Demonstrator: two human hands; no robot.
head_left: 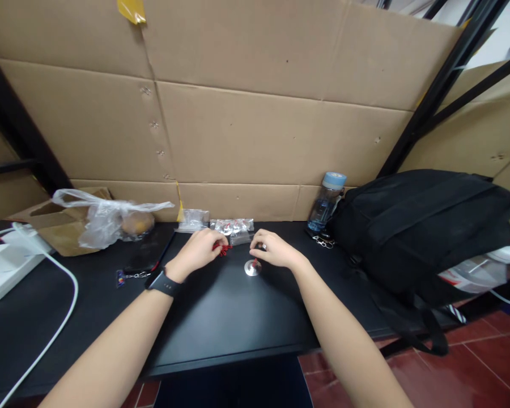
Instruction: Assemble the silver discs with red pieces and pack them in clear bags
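Note:
My left hand [202, 249] is curled on the black table [221, 317], its fingers pinched on a small red tasselled thing [223, 249]. My right hand [274, 250] is curled beside it, fingertips closed on a small silvery piece [263, 246]. A round shiny metal disc [252, 267] with a red bit on top lies on the table just below my right fingers. Small clear packets [233, 228] holding similar silver and red parts lie right behind both hands. A black watch [165, 283] is on my left wrist.
A black backpack [420, 226] fills the table's right side, with a blue-capped water bottle [326, 203] and keys [323, 242] next to it. At the left are a plastic bag over a cardboard box [97, 218], a white cable [66, 294], a white box [4, 263]. Cardboard sheets wall the back.

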